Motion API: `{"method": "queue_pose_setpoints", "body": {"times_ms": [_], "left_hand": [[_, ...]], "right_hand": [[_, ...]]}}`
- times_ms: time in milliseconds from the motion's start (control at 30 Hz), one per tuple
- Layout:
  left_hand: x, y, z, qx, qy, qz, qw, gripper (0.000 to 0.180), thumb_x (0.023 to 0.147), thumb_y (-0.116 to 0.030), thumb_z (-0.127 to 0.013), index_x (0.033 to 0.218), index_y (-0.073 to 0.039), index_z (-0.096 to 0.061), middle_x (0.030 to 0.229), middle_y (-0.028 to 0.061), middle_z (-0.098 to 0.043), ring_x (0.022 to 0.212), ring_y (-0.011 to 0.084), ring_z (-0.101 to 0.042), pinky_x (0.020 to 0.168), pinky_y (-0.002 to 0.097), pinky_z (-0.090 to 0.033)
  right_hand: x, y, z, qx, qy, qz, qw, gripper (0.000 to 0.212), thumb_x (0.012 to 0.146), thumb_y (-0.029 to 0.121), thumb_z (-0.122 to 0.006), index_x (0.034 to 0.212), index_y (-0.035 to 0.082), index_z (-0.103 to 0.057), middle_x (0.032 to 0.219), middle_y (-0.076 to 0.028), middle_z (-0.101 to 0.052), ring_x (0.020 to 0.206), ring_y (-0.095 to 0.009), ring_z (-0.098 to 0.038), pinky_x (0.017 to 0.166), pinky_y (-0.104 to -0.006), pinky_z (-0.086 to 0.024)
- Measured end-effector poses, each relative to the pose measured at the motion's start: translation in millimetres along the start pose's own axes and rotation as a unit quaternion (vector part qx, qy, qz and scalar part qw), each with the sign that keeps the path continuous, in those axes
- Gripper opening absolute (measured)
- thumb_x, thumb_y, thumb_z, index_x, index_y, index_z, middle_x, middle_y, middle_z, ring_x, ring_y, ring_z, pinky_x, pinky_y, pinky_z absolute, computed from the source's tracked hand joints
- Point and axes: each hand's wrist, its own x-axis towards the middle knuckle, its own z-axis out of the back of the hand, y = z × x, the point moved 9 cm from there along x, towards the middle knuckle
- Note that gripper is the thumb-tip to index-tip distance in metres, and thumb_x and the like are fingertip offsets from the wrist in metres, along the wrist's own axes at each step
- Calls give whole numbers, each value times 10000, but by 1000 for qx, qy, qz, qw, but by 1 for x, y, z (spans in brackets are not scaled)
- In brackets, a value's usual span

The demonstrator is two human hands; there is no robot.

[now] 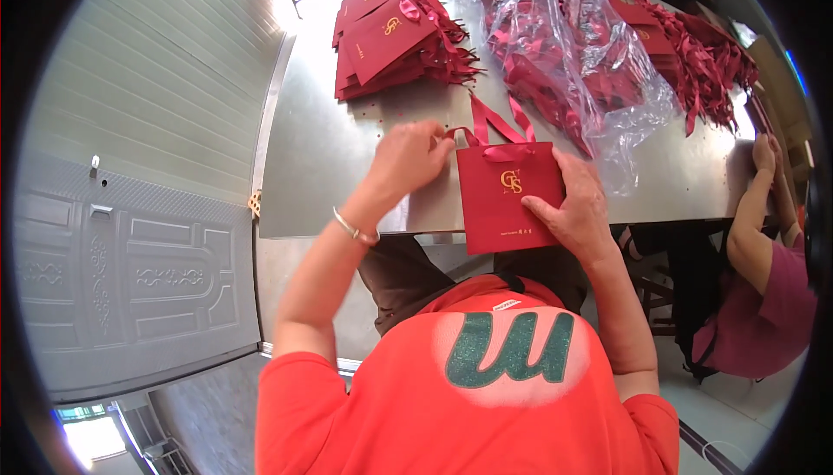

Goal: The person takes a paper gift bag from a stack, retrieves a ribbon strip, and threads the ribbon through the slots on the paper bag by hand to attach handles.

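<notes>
A small dark red paper gift bag (490, 206) with gold printing lies flat at the table's near edge, its lower part jutting over my lap. My right hand (580, 206) grips its right side, thumb across the front and fingers behind the edge. Pink-red ribbon handles (493, 119) rise from its top, and a ribbon band crosses just below the opening. At the bag's upper left corner, my left hand (409, 161) pinches a ribbon end (460, 133) between its fingertips. The left wrist wears a pale bangle.
A stack of similar red bags (382, 45) lies at the far left of the metal table (338, 171). Clear plastic (564, 50) wraps more bags at the back, with another ribboned pile (694, 63) to the right. A co-worker's hands (767, 156) are at the right end.
</notes>
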Motion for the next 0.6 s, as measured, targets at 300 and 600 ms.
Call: {"method": "queue_pose_setpoints", "body": {"times_ms": [300,600], "left_hand": [[-43,-4,-11,-267,-118,128,948,364,833,-154,-711,1115,42,-590,883,141,-697,822,169,-670,718,298,-536],[-77,-23,-41,-714,63,177,675,300,791,-81,-769,1047,22,-651,950,80,-684,853,140,-643,789,280,-529]], "right_hand": [[18,-26,-27,388,28,-210,897,596,792,54,-745,1296,-64,-450,1042,-96,-635,862,-116,-626,744,-267,-542],[-6,12,-35,543,145,-179,808,319,846,47,-709,1135,10,-578,999,-51,-666,874,-113,-636,781,-246,-522]]}}
